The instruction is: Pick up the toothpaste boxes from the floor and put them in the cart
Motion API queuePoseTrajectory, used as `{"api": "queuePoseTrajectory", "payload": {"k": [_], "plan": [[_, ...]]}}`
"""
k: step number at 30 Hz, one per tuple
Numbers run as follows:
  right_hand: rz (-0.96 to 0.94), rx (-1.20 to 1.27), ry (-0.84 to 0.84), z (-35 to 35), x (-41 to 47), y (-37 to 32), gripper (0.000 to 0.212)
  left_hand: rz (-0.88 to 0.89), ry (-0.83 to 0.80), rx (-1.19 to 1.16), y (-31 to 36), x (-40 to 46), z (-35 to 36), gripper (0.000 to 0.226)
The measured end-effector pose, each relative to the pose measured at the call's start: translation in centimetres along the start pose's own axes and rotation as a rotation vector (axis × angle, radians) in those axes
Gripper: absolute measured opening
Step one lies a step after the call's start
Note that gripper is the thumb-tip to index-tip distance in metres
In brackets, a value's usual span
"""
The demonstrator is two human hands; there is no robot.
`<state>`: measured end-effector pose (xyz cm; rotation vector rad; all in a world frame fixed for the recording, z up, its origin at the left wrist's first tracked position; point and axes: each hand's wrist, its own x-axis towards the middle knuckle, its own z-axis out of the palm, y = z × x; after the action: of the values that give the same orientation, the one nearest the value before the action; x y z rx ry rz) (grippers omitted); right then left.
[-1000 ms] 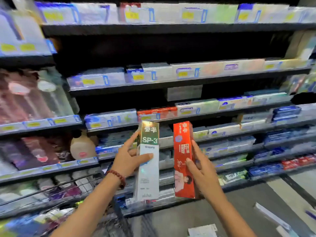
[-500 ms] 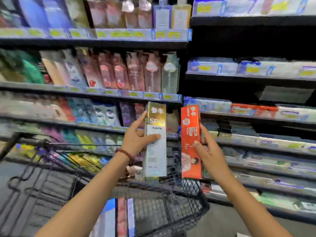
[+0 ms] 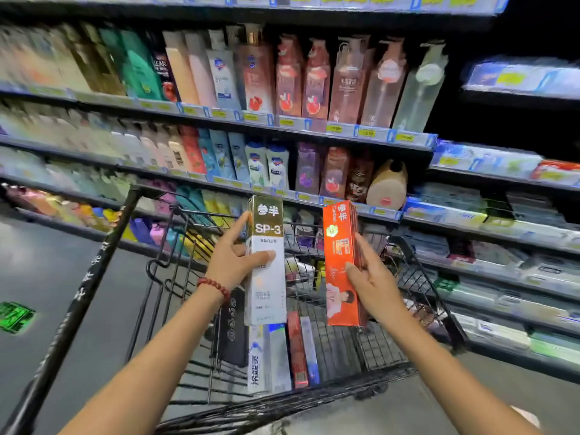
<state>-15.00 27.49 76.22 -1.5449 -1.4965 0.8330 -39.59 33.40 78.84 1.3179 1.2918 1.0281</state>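
My left hand grips a gold and white toothpaste box marked SP-3, held upright. My right hand grips an orange-red toothpaste box, also upright. Both boxes hang over the black wire cart, above its basket. Several toothpaste boxes lie flat on the basket's floor below my hands, beside a black pack.
The cart's black handle bar runs along the left. Store shelves with bottles stand behind the cart; shelves of toothpaste boxes fill the right. Grey floor lies left of the cart, with a green mark on it.
My view has swung left from the toothpaste shelves to the cart. Both hands kept their boxes and now hold them over the basket.
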Motion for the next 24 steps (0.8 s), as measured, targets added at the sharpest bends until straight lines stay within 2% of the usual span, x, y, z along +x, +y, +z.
{"api": "queuePoseTrajectory", "payload": {"k": [11, 19, 24], "plan": [[0.187, -0.137, -0.18, 5.7, -0.9, 5.2, 0.061, -0.242, -0.002, 0.033, -9.4, -0.7, 0.0, 0.091], [0.33, -0.195, -0.285, 8.0, -0.1, 12.9, 0.064, -0.444, -0.031, 0.209, -16.6, 0.8, 4.0, 0.092], [0.371, -0.275, -0.308, 9.3, 1.1, 17.5, 0.064, -0.476, -0.024, 0.221, -20.4, 2.4, 7.3, 0.086]]}}
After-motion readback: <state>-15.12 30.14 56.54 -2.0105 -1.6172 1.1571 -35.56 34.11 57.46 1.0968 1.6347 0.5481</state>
